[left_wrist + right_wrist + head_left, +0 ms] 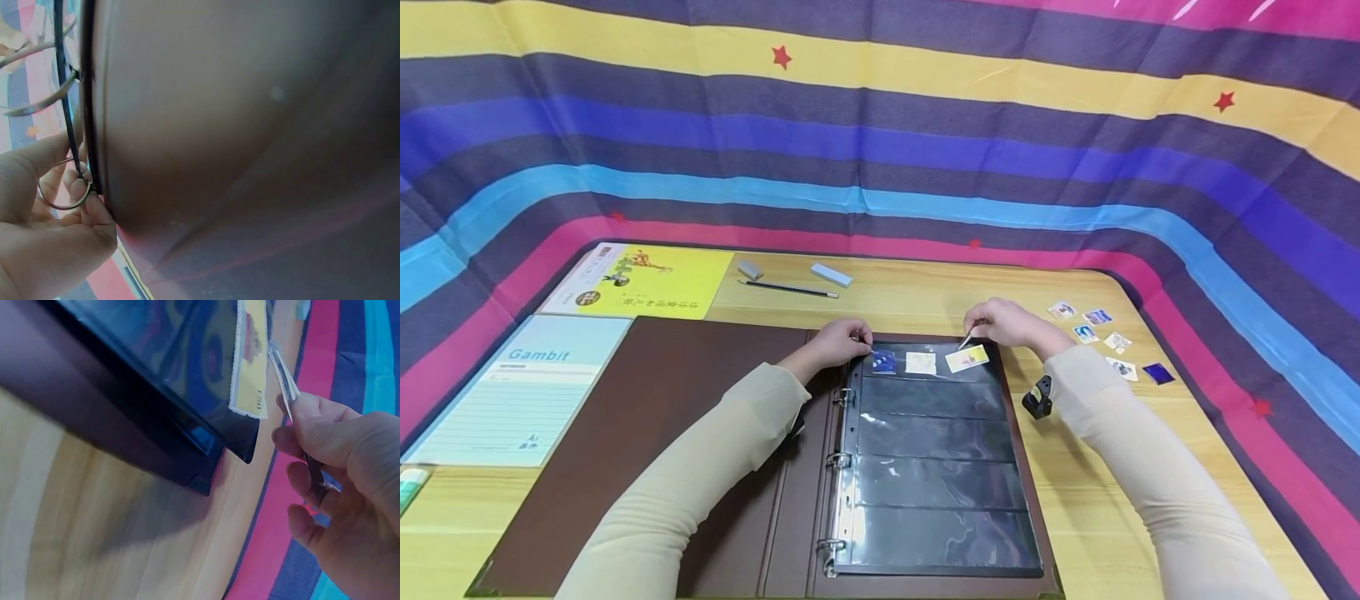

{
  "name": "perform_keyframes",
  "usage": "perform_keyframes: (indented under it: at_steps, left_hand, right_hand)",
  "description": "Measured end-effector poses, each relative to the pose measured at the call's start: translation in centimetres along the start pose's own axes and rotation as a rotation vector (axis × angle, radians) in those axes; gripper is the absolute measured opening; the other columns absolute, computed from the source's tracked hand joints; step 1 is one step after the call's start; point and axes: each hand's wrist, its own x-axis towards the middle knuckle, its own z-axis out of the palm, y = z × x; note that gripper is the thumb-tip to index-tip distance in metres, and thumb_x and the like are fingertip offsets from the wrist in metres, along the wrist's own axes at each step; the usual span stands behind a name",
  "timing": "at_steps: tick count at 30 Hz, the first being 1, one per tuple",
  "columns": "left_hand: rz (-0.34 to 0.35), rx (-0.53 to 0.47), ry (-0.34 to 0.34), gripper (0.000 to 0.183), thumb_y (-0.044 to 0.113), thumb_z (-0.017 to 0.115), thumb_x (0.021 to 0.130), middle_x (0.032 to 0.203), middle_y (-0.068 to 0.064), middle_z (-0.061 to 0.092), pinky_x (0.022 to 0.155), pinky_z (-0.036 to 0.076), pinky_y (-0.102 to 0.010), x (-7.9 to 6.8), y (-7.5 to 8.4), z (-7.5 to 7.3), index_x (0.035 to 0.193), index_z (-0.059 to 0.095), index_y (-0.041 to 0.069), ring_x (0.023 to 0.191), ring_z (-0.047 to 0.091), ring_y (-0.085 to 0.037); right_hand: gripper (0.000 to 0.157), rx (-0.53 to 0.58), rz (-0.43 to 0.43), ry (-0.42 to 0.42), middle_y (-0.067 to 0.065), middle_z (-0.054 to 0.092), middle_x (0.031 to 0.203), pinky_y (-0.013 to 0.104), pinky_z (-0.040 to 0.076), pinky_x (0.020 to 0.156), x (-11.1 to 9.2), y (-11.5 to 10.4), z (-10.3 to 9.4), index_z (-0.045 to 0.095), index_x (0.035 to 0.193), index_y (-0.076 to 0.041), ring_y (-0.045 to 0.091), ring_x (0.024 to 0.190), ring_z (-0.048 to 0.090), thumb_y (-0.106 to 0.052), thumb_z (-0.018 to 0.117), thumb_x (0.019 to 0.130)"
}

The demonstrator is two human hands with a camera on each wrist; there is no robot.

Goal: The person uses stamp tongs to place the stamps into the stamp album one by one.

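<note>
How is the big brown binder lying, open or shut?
Open: the binder lies spread, with its pocket page exposed on the right side.

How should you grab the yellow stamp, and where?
I'd pinch the middle of its long far edge, coming from the far side of the album page. The yellow stamp is thin and sits a bit crooked, and that edge faces the tweezers in the right hand. A light pinch would probably be kindest to paper.

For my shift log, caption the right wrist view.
Right hand holding tweezers beside a yellow stamp and the album page.
</note>
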Motion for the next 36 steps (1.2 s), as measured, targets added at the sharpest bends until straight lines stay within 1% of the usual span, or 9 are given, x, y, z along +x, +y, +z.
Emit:
perform_keyframes:
  at_steps: [3, 5, 10, 14, 18, 23, 28, 36]
  left_hand:
    - [0.006, 0.004, 0.002, 0.004, 0.008, 0.055, 0.078, 0.075, -0.005, 0.046, 0.056, 0.036, -0.028, 0.01, 0.03, 0.0, 0.078, 0.051, 0.007, 0.063, 0.042, -0.018]
    - [0.006, 0.007, 0.003, 0.004, 0.008, 0.055, 0.078, 0.075, -0.005, 0.047, 0.057, 0.036, -0.028, -0.01, 0.03, -0.03, 0.077, 0.051, 0.007, 0.064, 0.042, -0.018]
    - [0.005, 0.005, -0.003, 0.004, 0.007, 0.054, 0.078, 0.076, -0.005, 0.047, 0.057, 0.036, -0.028, -0.09, 0.12, -0.1, 0.077, 0.051, 0.007, 0.065, 0.042, -0.018]
    - [0.007, 0.004, -0.004, 0.004, 0.007, 0.054, 0.077, 0.076, -0.005, 0.047, 0.057, 0.035, -0.028, -0.14, 0.21, -0.14, 0.076, 0.05, 0.008, 0.065, 0.042, -0.018]
    - [0.002, -0.003, -0.01, 0.004, 0.007, 0.054, 0.078, 0.076, -0.005, 0.047, 0.056, 0.035, -0.028, -0.16, 0.24, -0.15, 0.077, 0.05, 0.008, 0.063, 0.042, -0.018]
    - [0.01, 0.002, -0.007, 0.004, 0.007, 0.054, 0.078, 0.075, -0.005, 0.046, 0.056, 0.035, -0.028, -0.07, 0.2, -0.11, 0.077, 0.05, 0.008, 0.063, 0.041, -0.018]
    - [0.022, 0.013, 0.002, 0.005, 0.006, 0.055, 0.077, 0.074, -0.004, 0.046, 0.058, 0.035, -0.028, 0.14, 0.08, -0.02, 0.076, 0.05, 0.008, 0.064, 0.041, -0.017]
    - [0.009, 0.023, 0.007, 0.005, 0.007, 0.055, 0.077, 0.07, -0.003, 0.044, 0.057, 0.034, -0.027, 0.22, -0.04, 0.03, 0.075, 0.05, 0.009, 0.062, 0.04, -0.017]
  right_hand:
    - [0.01, 0.074, 0.026, 0.014, 0.005, 0.055, 0.067, 0.031, 0.036, 0.062, 0.02, 0.1, -0.01, 0.057, 0.072, -0.003, 0.015, 0.063, 0.046, 0.005, 0.052, 0.075]
    - [0.01, 0.09, 0.05, 0.022, 0.007, 0.055, 0.067, 0.031, 0.036, 0.062, 0.01, 0.06, -0.02, 0.057, 0.073, -0.002, 0.016, 0.063, 0.046, 0.005, 0.051, 0.076]
    - [0.01, 0.066, 0.077, 0.03, 0.005, 0.055, 0.067, 0.032, 0.036, 0.061, 0.13, -0.13, 0.06, 0.057, 0.072, -0.004, 0.016, 0.063, 0.045, 0.004, 0.051, 0.076]
    - [0.011, 0.039, 0.073, 0.048, 0.002, 0.055, 0.067, 0.032, 0.036, 0.062, 0.35, -0.07, 0.28, 0.057, 0.072, -0.005, 0.016, 0.064, 0.046, 0.003, 0.052, 0.076]
    - [0.01, 0.045, 0.068, 0.02, 0.001, 0.054, 0.066, 0.032, 0.037, 0.062, 0.53, -0.01, 0.47, 0.058, 0.071, -0.006, 0.015, 0.063, 0.046, 0.002, 0.053, 0.076]
    - [0.011, 0.075, 0.084, -0.028, 0.001, 0.054, 0.066, 0.031, 0.037, 0.062, 0.52, 0.0, 0.47, 0.058, 0.071, -0.006, 0.014, 0.063, 0.045, 0.001, 0.052, 0.077]
    - [0.012, 0.087, 0.065, -0.062, 0.002, 0.054, 0.066, 0.031, 0.036, 0.061, 0.4, 0.05, 0.41, 0.058, 0.071, -0.005, 0.014, 0.062, 0.045, 0.003, 0.051, 0.077]
    - [0.011, 0.063, 0.044, -0.095, 0.001, 0.056, 0.07, 0.03, 0.038, 0.064, 0.42, 0.18, 0.46, 0.059, 0.073, -0.005, 0.013, 0.065, 0.046, 0.002, 0.052, 0.077]
